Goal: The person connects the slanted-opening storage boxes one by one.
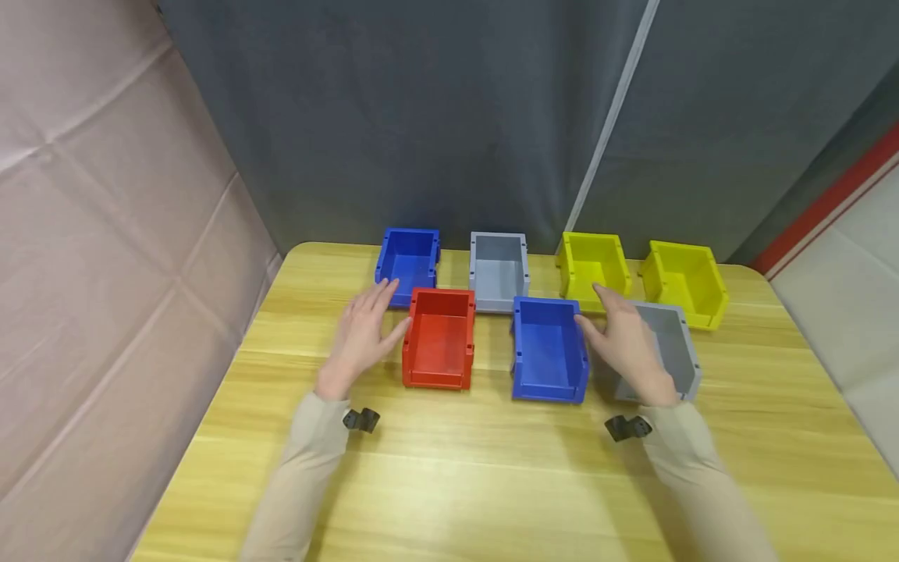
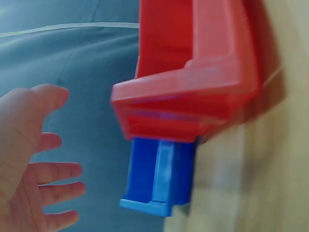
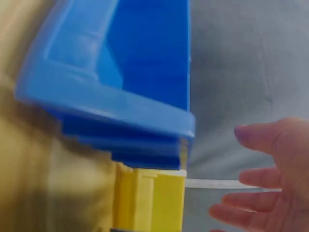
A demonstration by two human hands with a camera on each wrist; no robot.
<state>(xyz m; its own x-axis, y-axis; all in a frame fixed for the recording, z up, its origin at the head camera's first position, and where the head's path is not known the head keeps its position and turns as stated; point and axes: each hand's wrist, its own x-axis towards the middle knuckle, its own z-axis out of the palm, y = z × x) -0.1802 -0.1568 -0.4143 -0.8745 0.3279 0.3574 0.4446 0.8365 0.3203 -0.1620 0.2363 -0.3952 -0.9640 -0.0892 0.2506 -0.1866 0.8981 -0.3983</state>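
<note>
Plastic, seemingly — seven bins (image 1: 439, 337)

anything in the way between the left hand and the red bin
Nothing visible: the left wrist view shows an open gap between the left hand and the red bin; the back-row blue bin stands farther off.

Your left hand (image 2: 19, 166), fingers parted, touches neither the red bin (image 2: 178, 92) nor the blue bin (image 2: 163, 169) beyond, near the counter's (image 2: 260, 183) edge by the grey curtain (image 2: 96, 125).
</note>
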